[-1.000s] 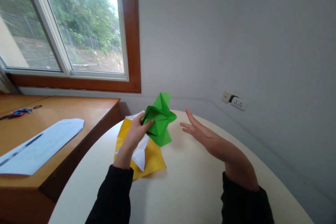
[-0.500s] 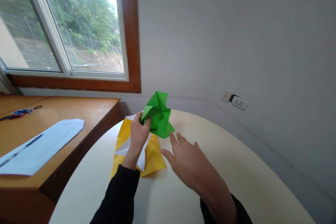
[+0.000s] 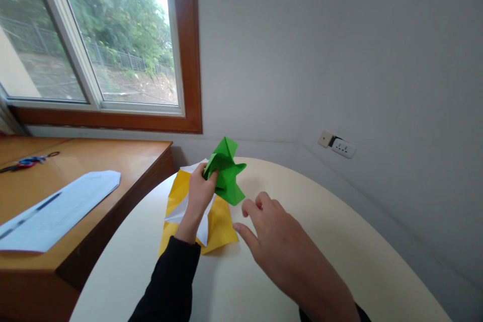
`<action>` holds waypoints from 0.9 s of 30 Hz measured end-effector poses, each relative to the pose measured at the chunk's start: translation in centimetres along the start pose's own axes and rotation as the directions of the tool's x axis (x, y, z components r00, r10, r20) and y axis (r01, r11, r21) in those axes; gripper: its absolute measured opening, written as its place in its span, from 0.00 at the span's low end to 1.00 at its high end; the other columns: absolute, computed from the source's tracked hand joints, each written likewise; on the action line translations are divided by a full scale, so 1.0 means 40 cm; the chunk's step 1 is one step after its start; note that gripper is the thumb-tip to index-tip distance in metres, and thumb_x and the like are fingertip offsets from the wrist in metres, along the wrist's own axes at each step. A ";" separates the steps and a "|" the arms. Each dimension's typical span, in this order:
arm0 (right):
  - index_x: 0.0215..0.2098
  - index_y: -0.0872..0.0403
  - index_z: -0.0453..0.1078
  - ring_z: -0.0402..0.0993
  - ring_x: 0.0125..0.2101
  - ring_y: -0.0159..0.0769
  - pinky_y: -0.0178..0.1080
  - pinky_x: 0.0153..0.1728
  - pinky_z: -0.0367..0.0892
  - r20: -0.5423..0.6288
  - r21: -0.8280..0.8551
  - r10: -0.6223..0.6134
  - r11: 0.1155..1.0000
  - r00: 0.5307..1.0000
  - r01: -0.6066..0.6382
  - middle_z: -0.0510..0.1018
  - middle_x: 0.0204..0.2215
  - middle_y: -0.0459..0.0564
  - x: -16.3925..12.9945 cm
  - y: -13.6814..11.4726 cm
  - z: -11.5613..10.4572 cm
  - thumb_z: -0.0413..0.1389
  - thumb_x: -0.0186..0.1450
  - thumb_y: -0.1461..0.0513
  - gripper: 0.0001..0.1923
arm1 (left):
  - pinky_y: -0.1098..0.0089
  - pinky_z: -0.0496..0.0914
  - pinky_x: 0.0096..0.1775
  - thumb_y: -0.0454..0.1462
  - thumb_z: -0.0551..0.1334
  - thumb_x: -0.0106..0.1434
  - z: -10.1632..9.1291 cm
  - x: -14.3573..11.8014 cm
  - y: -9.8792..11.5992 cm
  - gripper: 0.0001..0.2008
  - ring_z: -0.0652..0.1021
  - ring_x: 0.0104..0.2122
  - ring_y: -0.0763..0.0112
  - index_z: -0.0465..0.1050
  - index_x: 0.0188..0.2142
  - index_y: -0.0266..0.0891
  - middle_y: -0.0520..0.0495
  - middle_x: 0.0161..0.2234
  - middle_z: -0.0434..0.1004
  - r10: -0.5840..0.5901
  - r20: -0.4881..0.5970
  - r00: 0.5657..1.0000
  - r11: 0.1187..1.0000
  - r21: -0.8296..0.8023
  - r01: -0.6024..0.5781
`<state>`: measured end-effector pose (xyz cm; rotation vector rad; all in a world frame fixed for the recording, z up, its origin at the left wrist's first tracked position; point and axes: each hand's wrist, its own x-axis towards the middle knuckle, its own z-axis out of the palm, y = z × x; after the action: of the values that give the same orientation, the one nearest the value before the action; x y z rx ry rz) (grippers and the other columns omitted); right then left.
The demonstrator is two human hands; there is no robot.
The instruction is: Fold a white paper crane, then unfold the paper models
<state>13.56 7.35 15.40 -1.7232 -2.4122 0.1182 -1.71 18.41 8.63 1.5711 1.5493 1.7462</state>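
My left hand (image 3: 201, 188) grips a green folded paper (image 3: 227, 176) by its left side, thumb in front. The paper has several pointed flaps, like a pinwheel, and is held above the table. Just below and to the right of it, my right hand (image 3: 269, 231) hovers with thumb and fingers apart, fingers slightly curled, touching nothing. Beneath the left hand lie yellow paper (image 3: 222, 224) and a white folded paper (image 3: 203, 231) with pointed ends, partly hidden by my wrist.
A round pale table (image 3: 320, 221) spans the front. On the wooden desk (image 3: 147, 153) at left lie scissors (image 3: 28, 162), white sheets (image 3: 81, 201) and a dark pen (image 3: 33, 214). The wall behind carries a socket (image 3: 343, 147) beside a window.
The green paper has turned and tilted in my left hand, its lower tip now further down. My right hand has drawn slightly back to the right, its fingers curling more.
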 end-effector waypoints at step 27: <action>0.53 0.57 0.64 0.66 0.50 0.49 0.48 0.49 0.60 0.146 0.154 0.022 0.987 0.989 -0.044 0.69 0.49 0.61 0.041 0.085 0.002 0.49 0.65 0.56 0.21 | 0.73 0.65 0.28 0.39 0.66 0.44 0.003 -0.001 0.011 0.12 0.71 0.26 0.71 0.72 0.29 0.36 0.52 0.24 0.72 -0.211 0.221 0.952 0.802 -0.518 0.298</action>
<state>16.20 10.01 14.91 -1.7387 -2.3993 0.4390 -1.40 18.27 8.97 1.1170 0.9990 1.6673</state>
